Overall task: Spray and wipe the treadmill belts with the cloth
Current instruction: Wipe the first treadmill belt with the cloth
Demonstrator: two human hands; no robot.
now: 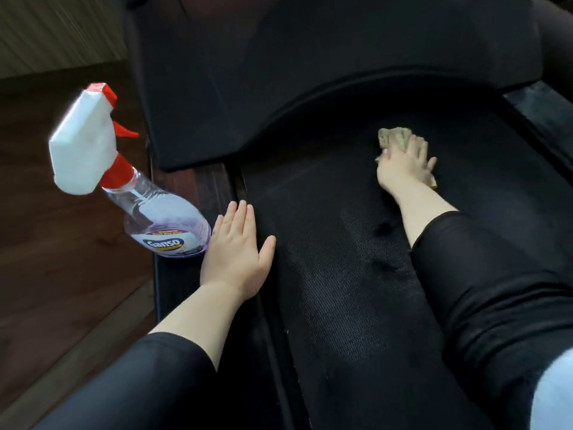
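wiping under way, by the look of it. right hand point(403, 164) laid over a crumpled greenish cloth point(393, 136), fingers nearly straight and spread, pressing rather than clutching, pinning it to the treadmill belt point(325, 305) at about 2 o'clock, just short of the curved black motor cover point(279, 88) at 12. left hand point(237, 248) flat and holding nothing, palm down at about 8 o'clock, straddling the belt's edge and the left side rail point(198, 187), apparently bracing a forward lean. spray bottle point(130, 187) standing on that same rail at 9 o'clock, white trigger head and red nozzle up, purple liquid low in the base, just beside the left hand's outer edge; touching or not, cannot tell.

most likely to go wrong: knocking the bottle off the narrow rail onto the wooden floor point(46, 305) further out at 8 o'clock, through any sideways shift of the bracing hand. also possible: slipping of that hand on a damp belt, given so much forward reach. pushing further toward 12 risks jamming the cloth into the gap under the cover. flat pressure alone risks bunching the cloth and skating over patches, or missing the belt's right margin out at 3 o'clock. faint streaks and darker spots mid-belt at 4 o'clock, probably spray not yet wiped.
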